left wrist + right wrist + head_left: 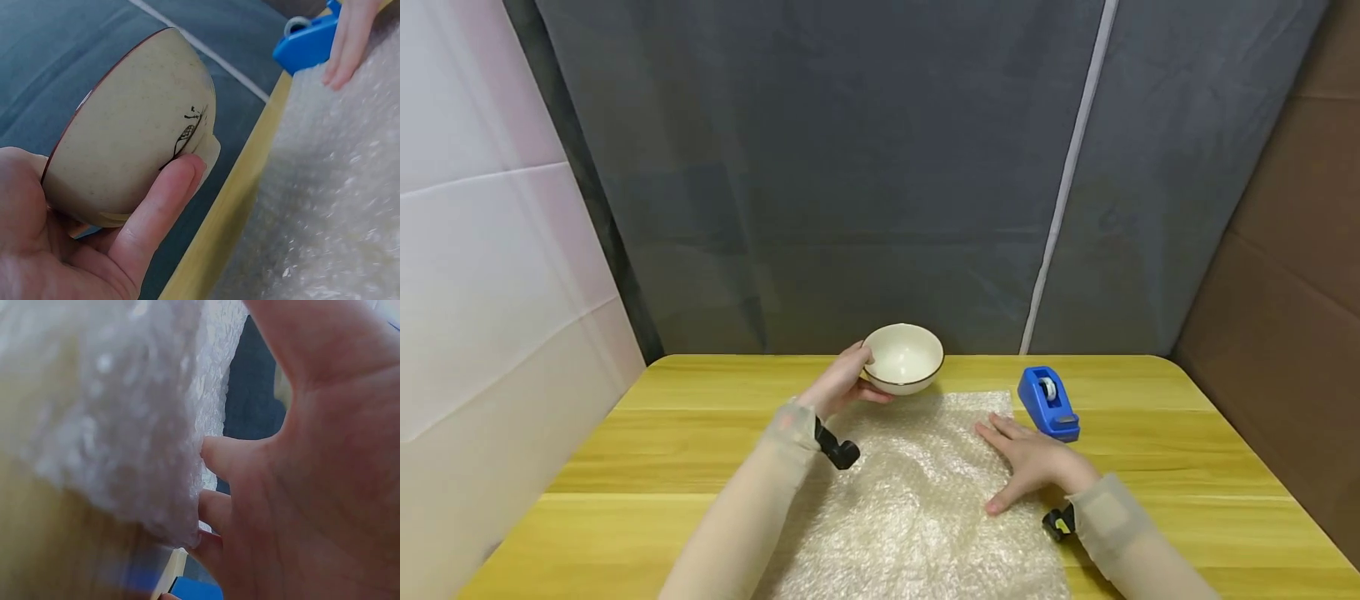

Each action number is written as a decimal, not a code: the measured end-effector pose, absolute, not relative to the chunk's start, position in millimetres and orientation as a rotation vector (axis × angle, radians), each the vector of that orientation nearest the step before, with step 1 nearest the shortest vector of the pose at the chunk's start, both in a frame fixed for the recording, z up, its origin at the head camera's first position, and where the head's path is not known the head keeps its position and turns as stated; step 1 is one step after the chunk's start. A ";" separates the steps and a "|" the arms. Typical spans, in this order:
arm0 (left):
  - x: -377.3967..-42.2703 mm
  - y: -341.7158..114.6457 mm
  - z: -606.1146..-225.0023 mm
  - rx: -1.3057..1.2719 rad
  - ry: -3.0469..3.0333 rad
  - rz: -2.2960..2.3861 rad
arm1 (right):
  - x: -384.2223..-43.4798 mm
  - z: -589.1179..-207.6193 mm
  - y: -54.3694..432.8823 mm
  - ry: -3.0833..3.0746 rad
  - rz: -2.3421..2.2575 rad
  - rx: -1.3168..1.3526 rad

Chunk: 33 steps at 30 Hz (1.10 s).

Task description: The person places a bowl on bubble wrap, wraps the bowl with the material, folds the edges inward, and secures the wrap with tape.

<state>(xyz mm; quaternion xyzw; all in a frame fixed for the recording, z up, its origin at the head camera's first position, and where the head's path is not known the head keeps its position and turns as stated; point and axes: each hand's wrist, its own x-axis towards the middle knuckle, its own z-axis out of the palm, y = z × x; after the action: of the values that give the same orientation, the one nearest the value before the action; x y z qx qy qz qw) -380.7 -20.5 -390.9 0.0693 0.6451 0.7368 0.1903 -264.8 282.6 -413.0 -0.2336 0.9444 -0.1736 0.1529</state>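
My left hand [842, 382] grips a cream bowl [904, 354] with a dark rim by its left side, over the far edge of the bubble wrap [910, 492]. In the left wrist view the bowl [134, 125] is tilted, and its outside shows a small dark drawing beside my fingers [159, 206]. My right hand [1033, 458] lies with spread fingers on the right part of the sheet. The right wrist view shows its fingertips right at the bubble wrap [137, 412].
A blue tape dispenser [1048, 404] with a roll of tape stands just beyond my right hand, beside the sheet. Under everything is a yellow wood-grain table [647, 467]. A dark grey curtain [850, 167] hangs behind its far edge, and a brown panel [1285, 292] rises on the right.
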 end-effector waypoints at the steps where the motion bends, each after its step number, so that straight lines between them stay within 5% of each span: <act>1: -379.4 -18.6 -390.6 0.203 1.810 2.070 | -265.2 -413.5 284.7 2.710 -0.497 -0.669; 33: -306.2 -22.4 -395.3 0.413 1.727 1.861 | -276.5 -412.2 295.5 2.717 -0.518 -0.644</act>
<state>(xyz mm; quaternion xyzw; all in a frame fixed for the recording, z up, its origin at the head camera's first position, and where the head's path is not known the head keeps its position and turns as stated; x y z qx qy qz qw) -306.2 -22.4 -395.3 0.1541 0.6444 0.6945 0.2806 -276.5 295.5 -412.2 -0.2241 0.9459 -0.1803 0.1501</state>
